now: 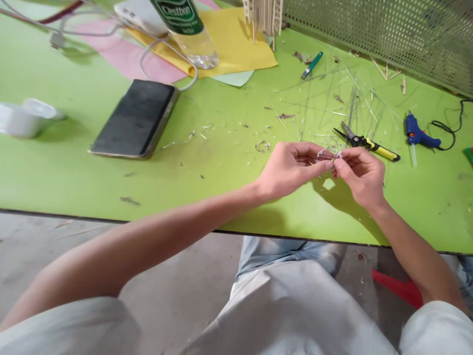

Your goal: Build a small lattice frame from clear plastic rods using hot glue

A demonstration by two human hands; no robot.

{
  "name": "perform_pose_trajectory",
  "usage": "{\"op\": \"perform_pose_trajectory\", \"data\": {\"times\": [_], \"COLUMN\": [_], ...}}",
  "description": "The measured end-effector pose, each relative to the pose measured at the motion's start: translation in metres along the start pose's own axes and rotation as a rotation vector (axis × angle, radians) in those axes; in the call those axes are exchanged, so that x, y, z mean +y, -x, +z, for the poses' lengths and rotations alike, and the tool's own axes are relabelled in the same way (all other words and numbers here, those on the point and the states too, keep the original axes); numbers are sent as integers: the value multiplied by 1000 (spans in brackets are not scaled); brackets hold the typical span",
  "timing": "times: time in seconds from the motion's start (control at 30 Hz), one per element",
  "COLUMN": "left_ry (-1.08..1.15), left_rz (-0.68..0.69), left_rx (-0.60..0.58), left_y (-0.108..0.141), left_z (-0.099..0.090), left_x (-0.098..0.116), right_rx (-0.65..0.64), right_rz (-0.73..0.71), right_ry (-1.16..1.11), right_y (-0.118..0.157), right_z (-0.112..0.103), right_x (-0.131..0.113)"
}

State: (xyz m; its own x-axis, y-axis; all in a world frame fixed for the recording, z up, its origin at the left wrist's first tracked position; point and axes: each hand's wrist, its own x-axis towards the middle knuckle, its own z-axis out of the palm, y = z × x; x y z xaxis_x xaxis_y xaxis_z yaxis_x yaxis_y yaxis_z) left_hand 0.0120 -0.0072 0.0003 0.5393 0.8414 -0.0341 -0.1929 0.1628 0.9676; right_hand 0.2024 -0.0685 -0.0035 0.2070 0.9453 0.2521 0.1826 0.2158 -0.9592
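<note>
Both my hands meet above the green table [221,172], right of the middle of the view. My left hand [295,166] pinches a small clear piece [325,154] between thumb and fingers; its exact shape is too small to tell. Fingers of my right hand [360,172] are closed on the other end of the same piece, with a whitish bit near the fingertips. Just beyond my right hand lie black-and-yellow pliers [369,144] with their jaws apart. Thin clear strands [351,106] are scattered on the table behind the hands.
A blue glue gun [419,132] lies at the right, a green cutter [312,65] farther back. To the left are a dark tablet [136,118], a bottle [188,34], coloured paper [236,39], a cable and a white container [22,118]. A perforated panel [388,39] borders the back.
</note>
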Motion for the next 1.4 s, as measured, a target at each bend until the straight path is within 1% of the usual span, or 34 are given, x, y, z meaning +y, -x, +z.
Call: {"op": "perform_pose_trajectory", "data": {"times": [0.1, 0.4, 0.5, 0.63, 0.73, 0.83, 0.93, 1.0, 1.17, 1.4], "left_ry": [-45, -68, -69, -43, -34, -55, -70, -83, -132, -146], "left_rz": [-13, -107, -115, -131, -116, -66, -25, -29, -44, -14], "left_rx": [14, 53, 33, -36, -77, -91, -102, -106, -90, -56], "left_y": [1, -3, -4, -8, -10, -12, -12, -12, -11, -11], "left_z": [0, 5, 4, -1, -5, -7, -7, -7, -8, -9], "left_x": [2, 9, 9, 9, 9, 9, 7, 7, 8, 10], "right_rx": [15, -53, -51, -37, -40, -43, -39, -32, -53, -41], "right_rz": [16, 5, 5, -12, 3, 13, -9, -8, 25, -33], "right_ry": [44, 77, 62, 41, 68, 90, 59, 40, 69, 62], "right_y": [3, 6, 5, 4, 2, 1, 0, 0, 0, 2], "right_z": [2, 4, 4, 4, 3, 2, 1, 1, 1, 5], "right_x": [-1, 3, 3, 3, 3, 3, 3, 3, 3, 0]}}
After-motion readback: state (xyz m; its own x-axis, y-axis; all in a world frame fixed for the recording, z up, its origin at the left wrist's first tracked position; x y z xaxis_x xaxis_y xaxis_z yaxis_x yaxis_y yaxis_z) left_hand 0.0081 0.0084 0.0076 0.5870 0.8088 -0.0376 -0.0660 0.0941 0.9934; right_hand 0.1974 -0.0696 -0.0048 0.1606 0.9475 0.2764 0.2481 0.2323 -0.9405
